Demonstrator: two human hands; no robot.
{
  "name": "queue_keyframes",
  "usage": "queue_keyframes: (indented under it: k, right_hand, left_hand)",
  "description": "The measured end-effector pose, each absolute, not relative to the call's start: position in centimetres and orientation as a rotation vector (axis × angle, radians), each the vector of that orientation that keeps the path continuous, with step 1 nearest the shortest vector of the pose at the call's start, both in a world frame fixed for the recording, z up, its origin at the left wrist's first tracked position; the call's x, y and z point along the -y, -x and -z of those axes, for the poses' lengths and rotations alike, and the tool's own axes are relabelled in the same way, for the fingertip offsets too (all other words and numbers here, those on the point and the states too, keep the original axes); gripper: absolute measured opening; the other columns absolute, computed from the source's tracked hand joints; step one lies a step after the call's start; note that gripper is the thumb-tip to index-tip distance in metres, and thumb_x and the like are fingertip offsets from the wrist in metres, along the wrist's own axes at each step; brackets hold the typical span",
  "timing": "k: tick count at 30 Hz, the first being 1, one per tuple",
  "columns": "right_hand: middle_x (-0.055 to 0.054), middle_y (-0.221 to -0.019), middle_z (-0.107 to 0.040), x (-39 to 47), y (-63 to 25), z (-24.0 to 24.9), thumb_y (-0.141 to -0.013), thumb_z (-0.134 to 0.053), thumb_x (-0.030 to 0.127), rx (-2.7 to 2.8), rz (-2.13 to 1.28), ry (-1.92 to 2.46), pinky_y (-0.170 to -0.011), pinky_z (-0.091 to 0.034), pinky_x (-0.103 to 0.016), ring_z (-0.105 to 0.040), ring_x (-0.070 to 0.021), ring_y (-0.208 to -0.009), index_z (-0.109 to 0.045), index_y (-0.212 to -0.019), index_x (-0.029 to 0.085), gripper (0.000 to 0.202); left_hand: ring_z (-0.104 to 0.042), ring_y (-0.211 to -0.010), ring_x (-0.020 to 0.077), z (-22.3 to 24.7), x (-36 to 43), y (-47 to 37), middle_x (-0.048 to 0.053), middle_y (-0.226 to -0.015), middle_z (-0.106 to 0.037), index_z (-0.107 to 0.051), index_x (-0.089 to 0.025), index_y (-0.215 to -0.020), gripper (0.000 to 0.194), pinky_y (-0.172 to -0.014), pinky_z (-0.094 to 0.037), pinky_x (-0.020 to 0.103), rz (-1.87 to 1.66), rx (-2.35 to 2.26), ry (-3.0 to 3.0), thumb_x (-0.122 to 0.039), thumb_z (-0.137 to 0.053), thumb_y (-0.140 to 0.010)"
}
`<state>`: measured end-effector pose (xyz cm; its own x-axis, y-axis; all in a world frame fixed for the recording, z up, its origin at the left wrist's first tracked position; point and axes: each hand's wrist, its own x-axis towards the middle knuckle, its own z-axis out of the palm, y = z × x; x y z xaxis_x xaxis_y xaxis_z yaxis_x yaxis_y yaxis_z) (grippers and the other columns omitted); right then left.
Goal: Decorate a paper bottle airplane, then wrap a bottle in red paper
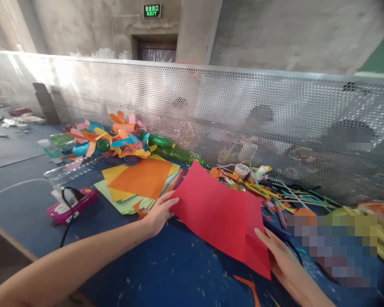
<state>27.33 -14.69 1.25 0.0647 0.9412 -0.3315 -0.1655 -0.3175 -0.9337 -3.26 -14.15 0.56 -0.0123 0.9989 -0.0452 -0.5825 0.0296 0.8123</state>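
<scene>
A sheet of red paper [216,209] is held up over the blue table, a crease line running near its right end. My left hand [160,212] pinches its left edge between thumb and fingers. At the right edge my right hand [277,251] grips the sheet, thumb on top and the other fingers hidden beneath. Left of the sheet lies a stack of coloured paper [141,179], with orange on top and yellow and pale green below. An orange paper scrap [248,288] rests on the table in front of the red sheet.
Plastic bottles with paper petals [118,136] are heaped at the back left. A pink power strip [72,207] with a black cord sits at the left. Colourful strips and scraps [259,189] litter the back right. A perforated metal divider [192,98] stands along the table's back.
</scene>
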Motion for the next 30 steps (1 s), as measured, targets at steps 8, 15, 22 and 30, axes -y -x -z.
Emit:
queue_keyframes:
  k: [8,15,22,30]
  right_hand:
    - [-0.011,-0.12,-0.065,14.6,-27.0,-0.2,-0.062,-0.08,0.039,1.166,-1.364,1.263,-0.09,-0.052,-0.043,-0.061,-0.0319,-0.109,-0.053,-0.121,0.022,0.067]
    - [-0.005,-0.109,-0.07,14.7,-26.2,-1.4,-0.069,-0.074,0.034,1.113,-1.396,1.157,-0.078,-0.056,-0.038,-0.068,-0.0259,-0.092,-0.042,-0.131,0.029,0.07]
    - [0.001,-0.108,-0.069,13.2,-24.1,-1.8,-0.072,-0.071,0.027,1.114,-1.462,1.074,-0.051,-0.05,-0.018,-0.067,-0.0125,-0.07,-0.037,-0.134,0.037,0.071]
    - [-0.003,-0.108,-0.068,11.1,-21.7,-1.2,-0.073,-0.068,0.033,1.318,-1.467,0.98,-0.077,-0.055,-0.036,-0.066,-0.0224,-0.094,-0.041,-0.129,0.028,0.063]
  left_hand:
    - [-0.067,-0.07,0.0157,-1.9,14.1,3.2,0.005,-0.09,-0.072,-0.066,-0.017,-0.1,0.023,-0.059,-0.056,0.026,-1.532,-0.811,-0.681,-0.015,-0.065,-0.077]
    - [-0.067,-0.07,0.0128,-3.2,13.6,4.0,0.003,-0.085,-0.073,-0.068,-0.016,-0.094,0.017,-0.063,-0.053,0.021,-1.495,-0.686,-0.491,-0.027,-0.061,-0.083]
    - [-0.053,-0.118,0.0273,-0.1,14.7,0.9,0.014,-0.118,-0.064,-0.065,-0.011,-0.109,0.053,-0.106,-0.034,0.036,-1.04,-0.469,-0.716,-0.046,-0.074,-0.07]
    - [-0.065,-0.099,0.0244,-0.8,14.9,-2.7,0.01,-0.107,-0.07,-0.065,-0.016,-0.107,0.039,-0.091,-0.05,0.035,-1.142,-0.761,-0.553,-0.007,-0.071,-0.07]
